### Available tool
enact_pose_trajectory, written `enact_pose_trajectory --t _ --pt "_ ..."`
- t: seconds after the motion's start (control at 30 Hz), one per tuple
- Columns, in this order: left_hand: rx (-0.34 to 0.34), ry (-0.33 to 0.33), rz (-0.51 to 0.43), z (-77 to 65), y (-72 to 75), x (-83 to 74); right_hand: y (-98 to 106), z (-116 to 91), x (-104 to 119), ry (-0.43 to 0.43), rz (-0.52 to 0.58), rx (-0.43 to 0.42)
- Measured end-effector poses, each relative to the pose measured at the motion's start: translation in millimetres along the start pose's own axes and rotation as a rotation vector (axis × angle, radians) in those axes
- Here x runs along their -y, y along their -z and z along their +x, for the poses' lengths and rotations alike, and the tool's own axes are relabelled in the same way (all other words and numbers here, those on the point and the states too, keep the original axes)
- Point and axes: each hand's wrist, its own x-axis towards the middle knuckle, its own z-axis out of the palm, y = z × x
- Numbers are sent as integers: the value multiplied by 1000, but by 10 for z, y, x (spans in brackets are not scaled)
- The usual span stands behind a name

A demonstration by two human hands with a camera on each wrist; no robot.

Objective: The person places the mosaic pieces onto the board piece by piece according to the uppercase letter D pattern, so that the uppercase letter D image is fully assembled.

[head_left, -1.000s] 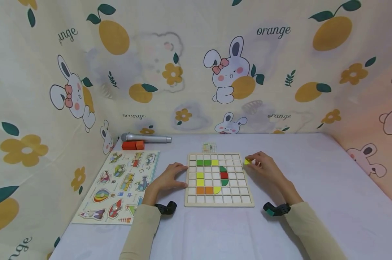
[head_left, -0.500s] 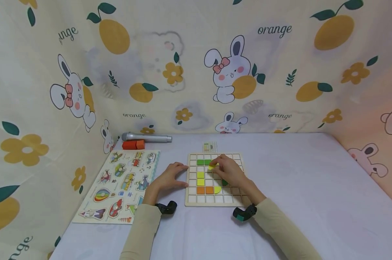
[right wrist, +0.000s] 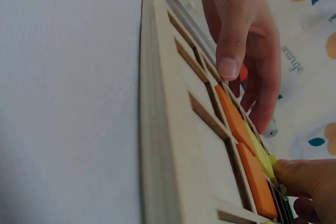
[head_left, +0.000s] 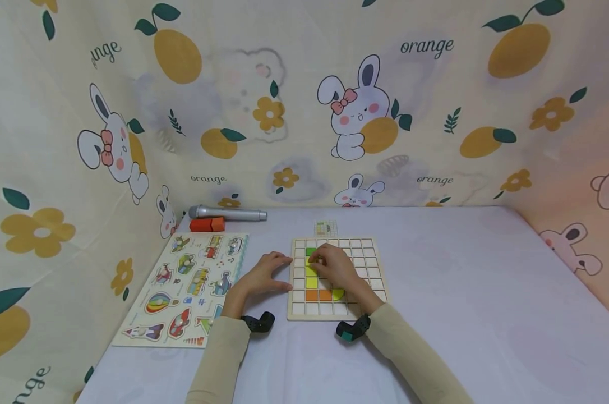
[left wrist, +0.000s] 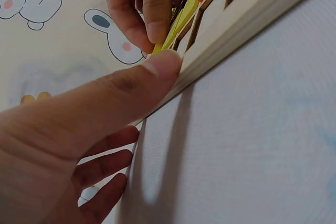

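We see the right hand (head_left: pixel 335 268) over the grid board (head_left: pixel 372 306), its grip pinching a yellow tile (right wrist: pixel 269 162) (mostly hidden) under the fingertips; left hand (head_left: pixel 262 275) lies flat, bracing the board's edge.

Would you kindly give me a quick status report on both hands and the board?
Left hand open, resting on the board's left edge. Right hand over the grid, fingers at a yellow tile; grip hidden. Nothing in the way.

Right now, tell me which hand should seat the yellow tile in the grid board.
Right. The right hand is already over the grid board at its yellow tiles, while the left hand only steadies the board's left edge.
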Motion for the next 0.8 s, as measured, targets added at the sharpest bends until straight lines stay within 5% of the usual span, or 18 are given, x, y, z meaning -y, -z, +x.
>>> enact_pose_trajectory --t 0.5,0.8 --pt "5 38 13 8 -13 -22 -2 -15 -9 -53 -55 12" --pt "7 45 33 43 -25 -5 237 -77 -204 41 32 -54"
